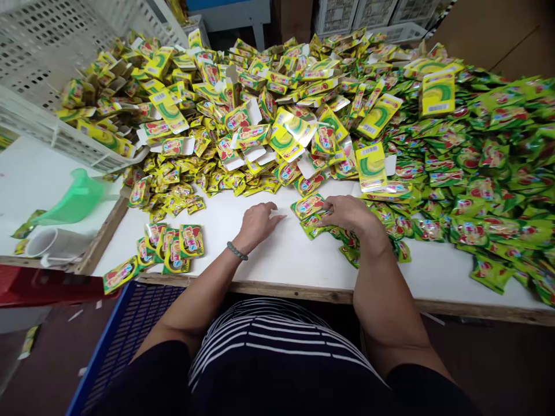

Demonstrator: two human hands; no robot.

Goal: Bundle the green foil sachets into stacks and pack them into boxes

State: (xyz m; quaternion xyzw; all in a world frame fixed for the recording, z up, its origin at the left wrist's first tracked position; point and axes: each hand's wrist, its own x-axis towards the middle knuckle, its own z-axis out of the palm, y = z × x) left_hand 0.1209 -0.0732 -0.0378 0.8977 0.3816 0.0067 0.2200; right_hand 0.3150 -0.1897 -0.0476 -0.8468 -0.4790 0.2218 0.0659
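My left hand [258,224] rests on the white table [269,248] with its fingers lying flat and nothing in it. My right hand [349,212] lies on a small cluster of green sachets [309,215], fingers curled over them. A big heap of green sachets [477,173] spreads to the right. Small yellow sachets [182,190] lie to the left, and flat yellow cartons [286,133] are piled behind. A short stack of filled packs [173,245] sits near the front left edge.
A white plastic crate [39,63] tips against the pile at the back left. A green scoop [73,199] and a white cup [47,242] lie on a lower surface at left. A blue crate [125,341] stands below the table's wooden front edge [303,293].
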